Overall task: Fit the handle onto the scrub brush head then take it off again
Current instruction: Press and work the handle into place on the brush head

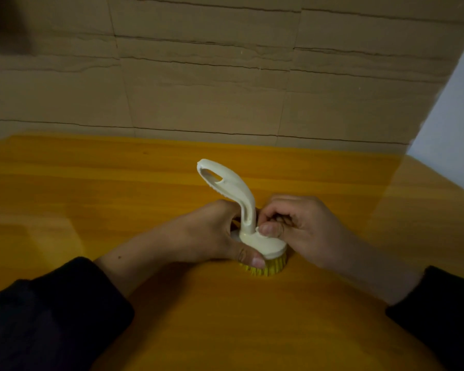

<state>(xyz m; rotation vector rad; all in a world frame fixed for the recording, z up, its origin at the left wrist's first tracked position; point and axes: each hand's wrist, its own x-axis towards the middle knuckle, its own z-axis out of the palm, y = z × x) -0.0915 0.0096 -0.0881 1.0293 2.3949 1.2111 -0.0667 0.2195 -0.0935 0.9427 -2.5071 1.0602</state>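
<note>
A dark sleeve [51,311] leads in from the left to the left hand [212,236], which is wrapped around the scrub brush head [272,259] — thumb pressed against its near edge above the yellow bristles [275,267], which rest on the orange table [118,196]. The cream handle [238,191] rises from the head, upright and curving left at its looped top. The right hand [303,226] pinches the handle's base — fingers curled closed against it.
</note>
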